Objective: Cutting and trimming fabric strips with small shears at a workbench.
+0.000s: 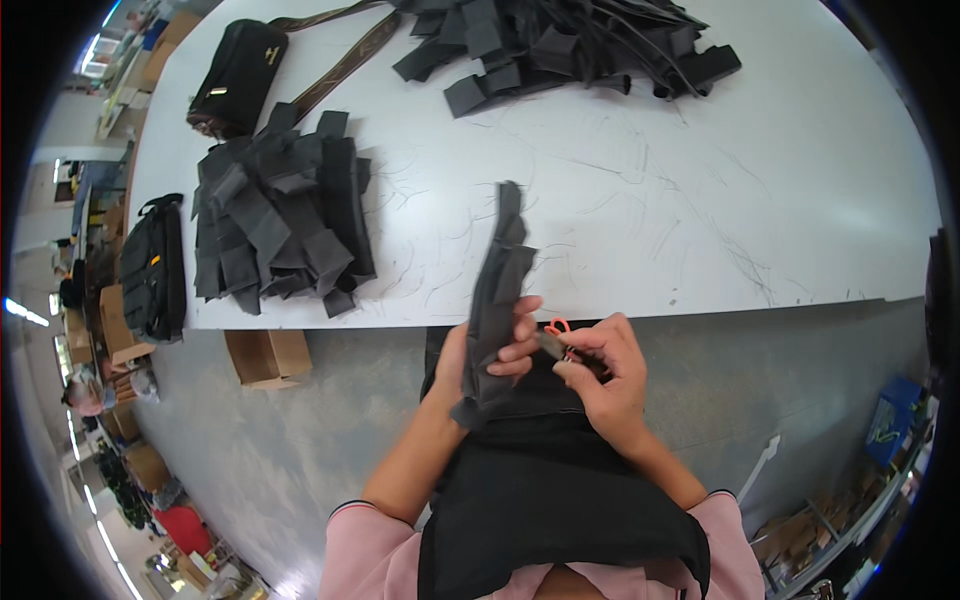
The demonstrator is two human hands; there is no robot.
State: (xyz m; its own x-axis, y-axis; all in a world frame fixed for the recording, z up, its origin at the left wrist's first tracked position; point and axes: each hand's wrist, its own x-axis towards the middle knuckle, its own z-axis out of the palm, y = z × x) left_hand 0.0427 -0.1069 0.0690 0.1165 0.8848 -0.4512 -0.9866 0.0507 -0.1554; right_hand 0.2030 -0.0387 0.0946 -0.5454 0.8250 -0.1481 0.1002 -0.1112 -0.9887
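My left hand (pixel 518 350) is closed around a long, folded dark grey fabric piece (pixel 494 290), which stands nearly upright over the table's near edge. Pinched in my right hand (pixel 612 382), just beside it, are small thread snips (pixel 552 346) with an orange loop. Their blades point toward the fabric and the left fingertips; whether they touch it I cannot tell. On the white table (pixel 600 225), a heap of similar dark grey fabric pieces (pixel 285 215) lies at the left. Another heap of such pieces (pixel 560 55) lies at the far side.
Loose dark thread ends are scattered over the tabletop. A black shoulder bag (pixel 240 75) with a patterned strap (pixel 345 68) rests at the far left. Beyond the left edge is a black backpack (pixel 153 270). On the floor stand a cardboard box (pixel 268 358) and, right, a blue crate (pixel 893 420).
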